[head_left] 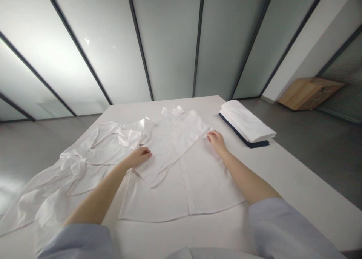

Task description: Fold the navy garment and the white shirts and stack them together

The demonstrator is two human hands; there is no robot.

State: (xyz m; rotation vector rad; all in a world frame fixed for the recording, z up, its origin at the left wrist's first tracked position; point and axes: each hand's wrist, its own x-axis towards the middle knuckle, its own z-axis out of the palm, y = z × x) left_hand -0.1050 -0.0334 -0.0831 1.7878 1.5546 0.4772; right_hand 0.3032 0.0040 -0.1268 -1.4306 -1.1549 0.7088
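Note:
A white shirt (pixel 181 176) lies flat on the white table (pixel 296 176), collar at the far end, with one sleeve folded diagonally across its front. My left hand (pixel 140 156) rests on the shirt's left side with fingers curled, pinching the folded sleeve's edge. My right hand (pixel 216 140) sits at the shirt's right shoulder, fingers closed on the fabric edge there.
A heap of crumpled white garments (pixel 70 176) lies at the left and hangs over the table edge. A folded stack of white and dark cloth (pixel 246 125) sits at the far right. A wooden cabinet (pixel 309 93) stands on the floor beyond. Glass wall panels are behind.

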